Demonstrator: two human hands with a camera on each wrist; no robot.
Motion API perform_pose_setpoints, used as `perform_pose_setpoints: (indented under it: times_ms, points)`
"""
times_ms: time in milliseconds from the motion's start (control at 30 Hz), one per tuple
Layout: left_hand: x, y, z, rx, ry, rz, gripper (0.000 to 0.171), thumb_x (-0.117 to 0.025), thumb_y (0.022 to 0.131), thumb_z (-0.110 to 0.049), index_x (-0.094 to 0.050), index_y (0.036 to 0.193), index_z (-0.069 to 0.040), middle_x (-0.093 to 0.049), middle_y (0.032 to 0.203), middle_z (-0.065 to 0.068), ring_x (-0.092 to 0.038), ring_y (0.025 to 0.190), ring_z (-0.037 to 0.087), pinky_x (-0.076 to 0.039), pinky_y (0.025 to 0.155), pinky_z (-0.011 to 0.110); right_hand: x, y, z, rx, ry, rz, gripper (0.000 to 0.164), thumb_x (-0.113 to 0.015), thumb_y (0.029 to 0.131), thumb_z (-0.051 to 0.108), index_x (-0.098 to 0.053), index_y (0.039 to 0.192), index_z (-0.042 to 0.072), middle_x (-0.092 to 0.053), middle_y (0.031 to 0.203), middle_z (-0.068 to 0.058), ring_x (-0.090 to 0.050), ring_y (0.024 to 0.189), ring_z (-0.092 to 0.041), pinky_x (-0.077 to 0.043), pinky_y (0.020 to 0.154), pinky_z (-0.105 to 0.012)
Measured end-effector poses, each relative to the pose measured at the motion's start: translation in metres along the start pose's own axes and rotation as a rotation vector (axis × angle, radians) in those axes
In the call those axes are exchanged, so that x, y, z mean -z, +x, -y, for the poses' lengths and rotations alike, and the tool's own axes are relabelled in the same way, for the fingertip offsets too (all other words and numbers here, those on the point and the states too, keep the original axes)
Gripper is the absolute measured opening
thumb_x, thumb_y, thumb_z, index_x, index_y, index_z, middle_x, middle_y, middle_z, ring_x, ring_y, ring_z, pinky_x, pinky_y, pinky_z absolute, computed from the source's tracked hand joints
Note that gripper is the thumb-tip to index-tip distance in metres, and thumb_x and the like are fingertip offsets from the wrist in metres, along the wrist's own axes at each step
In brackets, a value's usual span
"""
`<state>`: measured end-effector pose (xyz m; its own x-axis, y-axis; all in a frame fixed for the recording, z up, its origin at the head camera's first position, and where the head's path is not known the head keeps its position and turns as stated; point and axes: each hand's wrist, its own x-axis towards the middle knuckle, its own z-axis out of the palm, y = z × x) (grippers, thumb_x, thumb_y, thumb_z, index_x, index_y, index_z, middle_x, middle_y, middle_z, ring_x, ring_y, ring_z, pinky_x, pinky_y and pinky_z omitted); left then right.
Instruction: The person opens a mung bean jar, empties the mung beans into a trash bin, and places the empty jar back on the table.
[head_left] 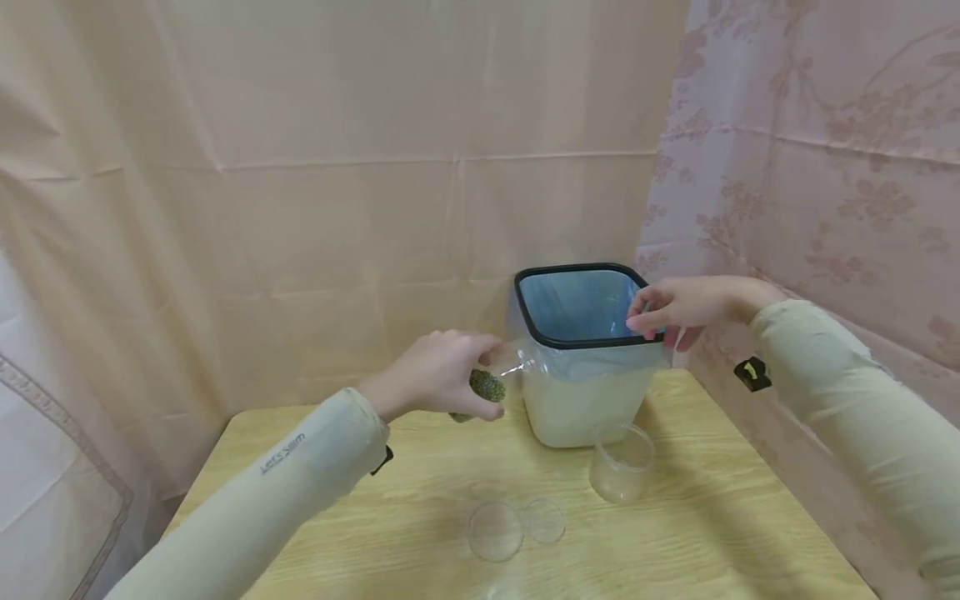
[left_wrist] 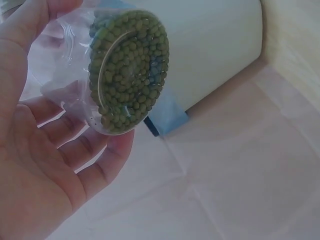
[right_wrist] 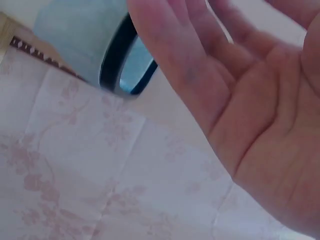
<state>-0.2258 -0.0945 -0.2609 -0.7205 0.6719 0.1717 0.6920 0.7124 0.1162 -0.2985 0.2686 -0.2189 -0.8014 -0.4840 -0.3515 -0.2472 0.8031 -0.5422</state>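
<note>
My left hand (head_left: pixel 442 375) grips a clear plastic container of green beans (left_wrist: pixel 132 70), thumb on one side and fingers on the other. The container is tipped on its side, its clear end toward the bin and the beans gathered at its round base. A cream trash bin (head_left: pixel 581 408) with a black rim and a pale blue liner stands just right of it. Over the bin's right rim hovers my right hand (head_left: pixel 678 304), fingers loosely bent. Its palm shows bare in the right wrist view, and the fingertips run out of that view.
An open clear plastic cup (head_left: pixel 621 479) stands on the wooden table (head_left: pixel 360 533) in front of the bin. Two thin clear discs (head_left: pixel 495 532) lie side by side nearer to me. A beige curtain (head_left: pixel 337 208) hangs behind, and a flowered pink cloth (head_left: pixel 840 192) hangs at the right.
</note>
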Motion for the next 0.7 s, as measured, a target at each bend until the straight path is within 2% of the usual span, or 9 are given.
perform_pose_setpoints:
  times_ms: [200, 400, 633, 700]
  points:
    - [0.011, 0.014, 0.001, 0.036, 0.009, 0.023, 0.071, -0.081, 0.076, -0.046, -0.061, 0.133, -0.009, -0.071, 0.112, 0.001, -0.066, 0.101, 0.019, -0.055, 0.085, 0.041, 0.012, 0.008, -0.004, -0.015, -0.015, -0.123, 0.052, -0.058, 0.104, 0.034, -0.049, 0.137, -0.005, -0.061, 0.11, -0.015, -0.059, 0.081, -0.025, -0.059, 0.073, -0.04]
    - [0.022, 0.031, 0.004, 0.061, 0.022, 0.032, 0.072, -0.081, 0.077, -0.044, -0.059, 0.136, -0.01, -0.07, 0.116, 0.003, -0.066, 0.103, 0.019, -0.055, 0.088, 0.04, 0.021, 0.016, -0.014, -0.062, -0.051, -0.197, 0.048, -0.061, 0.102, 0.021, -0.051, 0.134, -0.013, -0.061, 0.117, -0.026, -0.061, 0.087, -0.03, -0.06, 0.073, -0.041]
    - [0.028, 0.051, 0.005, 0.066, 0.095, 0.047, 0.07, -0.083, 0.078, -0.045, -0.06, 0.133, -0.01, -0.07, 0.112, 0.002, -0.064, 0.091, 0.016, -0.055, 0.078, 0.035, 0.022, 0.023, -0.024, -0.099, -0.051, -0.213, 0.048, -0.067, 0.095, 0.009, -0.052, 0.131, -0.019, -0.064, 0.116, -0.029, -0.063, 0.091, -0.035, -0.061, 0.074, -0.042]
    - [0.03, 0.057, 0.005, 0.081, 0.119, 0.05, 0.072, -0.084, 0.078, -0.046, -0.059, 0.136, -0.009, -0.069, 0.116, 0.002, -0.064, 0.093, 0.017, -0.055, 0.078, 0.035, 0.021, 0.023, -0.025, -0.109, -0.049, -0.217, 0.047, -0.067, 0.094, 0.006, -0.052, 0.13, -0.02, -0.063, 0.116, -0.031, -0.063, 0.092, -0.035, -0.061, 0.074, -0.042]
